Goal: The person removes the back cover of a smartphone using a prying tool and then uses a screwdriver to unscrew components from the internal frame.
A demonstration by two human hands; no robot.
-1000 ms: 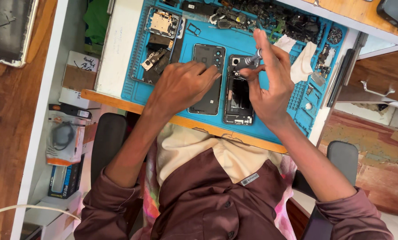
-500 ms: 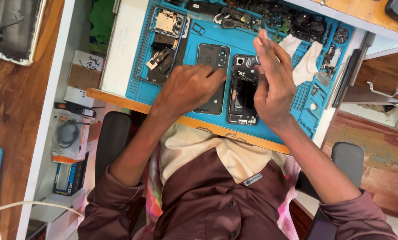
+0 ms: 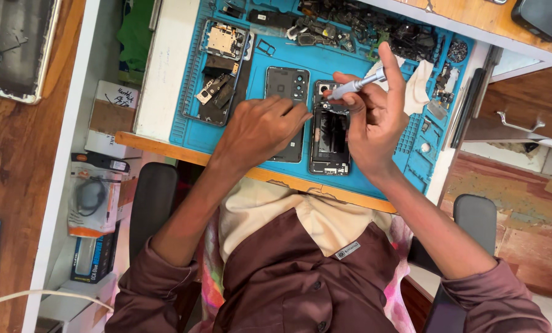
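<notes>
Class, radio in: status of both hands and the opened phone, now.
Left hand flat on phone back cover. Right hand grips screwdriver, tip at opened phone. Nothing obstructing.

We note a clear blister pack (image 3: 92,196) above a dark box (image 3: 94,258) on the left shelf, a handwritten white box (image 3: 114,117) higher up.

Surface: white workbench (image 3: 158,80) with a wooden front edge.
Mat: blue work mat (image 3: 260,58) lying flat on the bench and covering most of it.
Centre of mat: dark back cover (image 3: 288,86) and opened phone (image 3: 330,139), side by side.
Left of mat: second stripped phone frame (image 3: 217,71) with loose parts in it.
Far edge of mat: heap of dark small parts (image 3: 362,31).
Right of mat: white cloth (image 3: 419,83), beside a small pile of screws (image 3: 456,51).
</notes>
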